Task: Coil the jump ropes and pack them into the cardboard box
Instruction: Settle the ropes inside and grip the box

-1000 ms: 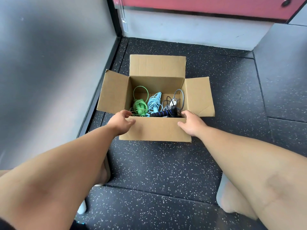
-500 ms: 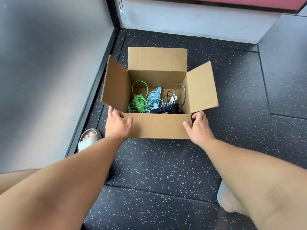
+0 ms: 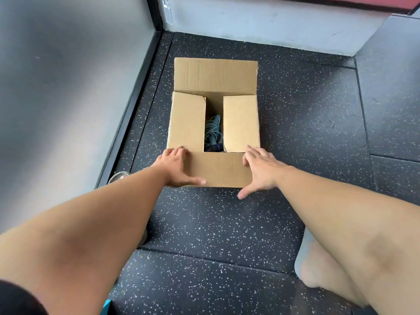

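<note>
- Pressing on the near flap (image 3: 219, 169) of the cardboard box (image 3: 213, 76): left hand (image 3: 176, 165) and right hand (image 3: 261, 169), one at each end, probably so it is swinging up evenly.
- Grip of each hand is lying spread, fingers straight, clamping nothing.
- Jump ropes (image 3: 212, 130) are sitting inside, showing through the gap between the two side flaps, which are lying folded in.
- Far flap is standing open, awaiting closure; box is sitting on the floor (image 3: 204, 212).

Speckled black floor (image 3: 227, 223), grey wall (image 3: 68, 87)
</note>
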